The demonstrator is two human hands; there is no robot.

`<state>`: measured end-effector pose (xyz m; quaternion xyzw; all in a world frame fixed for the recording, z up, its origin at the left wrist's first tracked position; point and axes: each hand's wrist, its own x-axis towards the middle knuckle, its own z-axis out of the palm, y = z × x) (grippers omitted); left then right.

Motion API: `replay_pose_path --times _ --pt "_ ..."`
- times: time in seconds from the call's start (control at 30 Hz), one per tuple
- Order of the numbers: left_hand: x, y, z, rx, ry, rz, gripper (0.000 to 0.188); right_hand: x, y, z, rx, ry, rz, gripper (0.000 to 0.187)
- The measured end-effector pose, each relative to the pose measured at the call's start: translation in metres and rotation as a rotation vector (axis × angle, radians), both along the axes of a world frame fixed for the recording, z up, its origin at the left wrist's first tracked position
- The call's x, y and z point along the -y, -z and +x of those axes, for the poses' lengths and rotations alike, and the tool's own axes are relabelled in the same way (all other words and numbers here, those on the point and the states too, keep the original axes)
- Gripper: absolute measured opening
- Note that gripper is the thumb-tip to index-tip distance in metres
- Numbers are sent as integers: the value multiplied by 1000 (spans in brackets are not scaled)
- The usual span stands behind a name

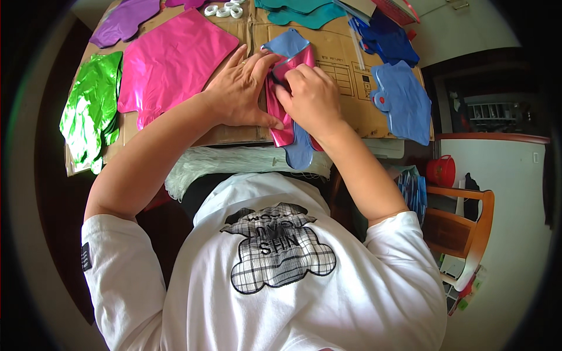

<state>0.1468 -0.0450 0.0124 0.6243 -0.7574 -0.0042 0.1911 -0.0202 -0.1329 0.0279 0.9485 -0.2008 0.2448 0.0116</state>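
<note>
In front of me a folded strip of pink foil (283, 137) lies over a blue flat foil balloon (300, 151), whose upper end shows beyond the pink. My left hand (239, 90) is spread along the strip's left side, fingertips at its upper part and thumb near its lower end. The curled fingers of my right hand (310, 99) press together on the pink foil; their tips are partly hidden. A large pink flat foil balloon (175, 61) lies to the left, beyond my left forearm.
Cardboard (339, 55) covers the table. Around it lie a green foil balloon (91, 111), a purple one (123, 22), teal ones (310, 16), dark blue ones (389, 41) and a light blue one (404, 102). White rings (225, 10) sit at the back. A wooden chair (468, 228) stands right.
</note>
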Motion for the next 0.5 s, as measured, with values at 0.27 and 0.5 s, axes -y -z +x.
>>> replay_pose_path --times 0.27,0.5 --pt "1 -3 -1 8 23 -51 110 22 17 -11 199 -241 116 12" --pt "0 -2 0 60 27 -58 102 24 23 -10 207 -227 169 17"
